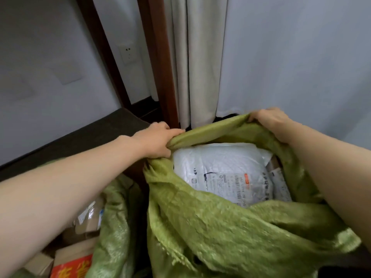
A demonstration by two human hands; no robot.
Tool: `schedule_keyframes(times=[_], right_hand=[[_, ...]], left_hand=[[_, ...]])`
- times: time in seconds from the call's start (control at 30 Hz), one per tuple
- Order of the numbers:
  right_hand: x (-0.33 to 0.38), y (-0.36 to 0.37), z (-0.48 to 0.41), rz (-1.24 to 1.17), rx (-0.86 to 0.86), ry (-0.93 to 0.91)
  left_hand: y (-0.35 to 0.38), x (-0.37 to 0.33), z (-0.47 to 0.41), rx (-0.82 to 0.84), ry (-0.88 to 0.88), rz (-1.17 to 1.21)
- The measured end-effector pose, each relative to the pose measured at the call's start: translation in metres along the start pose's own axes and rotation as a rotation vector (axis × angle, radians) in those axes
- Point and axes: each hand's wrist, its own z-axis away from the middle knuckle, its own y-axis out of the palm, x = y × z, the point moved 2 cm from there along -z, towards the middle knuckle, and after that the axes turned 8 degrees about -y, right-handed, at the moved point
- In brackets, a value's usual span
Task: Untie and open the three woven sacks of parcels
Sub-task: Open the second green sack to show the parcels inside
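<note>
Green woven sack (220,227) stands mouth open before a pale curtain (196,67), white labelled parcel (220,169) showing inside. Left hand (158,139): fingers curled, pinching the left rim. Right hand (271,119): fingers curled over the far-right rim. Rim stretched between them. Second green sack (114,217) just left, open; cardboard boxes (86,223) at its mouth.

On the dark floor (84,141) we see a green sack (220,233), a second sack (114,227) beside it, and cardboard boxes (66,255) at its left.
</note>
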Motion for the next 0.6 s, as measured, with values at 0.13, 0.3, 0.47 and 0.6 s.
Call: schedule_keyframes(times=[0.13, 0.3, 0.47, 0.6], right_hand=[[-0.006, -0.005, 0.006, 0.052, -0.026, 0.055], [0.024, 0.009, 0.016, 0.766, 0.029, -0.164], [0.076, 0.032, 0.076, 0.376, 0.407, -0.366], [0.076, 0.044, 0.114, 0.511, 0.627, -0.464]], left_hand=[[-0.003, 0.003, 0.012, -0.079, -0.060, 0.240], [0.010, 0.003, 0.003, 0.285, -0.490, 1.369], [0.013, -0.014, -0.002, 0.213, -0.730, 2.134], [0.005, -0.030, 0.008, 0.092, -0.842, 2.318]])
